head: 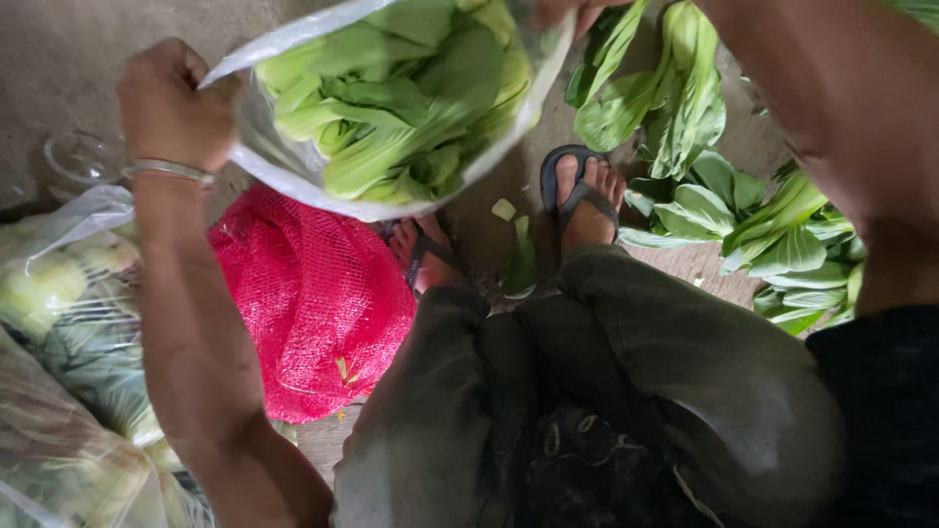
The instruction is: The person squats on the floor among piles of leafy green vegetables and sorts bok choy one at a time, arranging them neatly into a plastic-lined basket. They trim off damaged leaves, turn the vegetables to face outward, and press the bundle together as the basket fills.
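Note:
My left hand (168, 106) grips the left rim of a clear plastic bag (293, 171) held open in front of me. The bag is filled with leafy green vegetables (391, 98). My right hand (567, 12) shows only as fingers at the top edge, pinching the bag's right rim. A bangle sits on my left wrist. I am squatting, and my knees and my feet in dark sandals (577, 191) are below the bag.
A red mesh sack (313, 293) lies on the concrete floor by my left foot. More loose leafy greens (724, 196) are piled at the right. Clear bags packed with greens (68, 323) lie at the left. Small leaf scraps lie between my feet.

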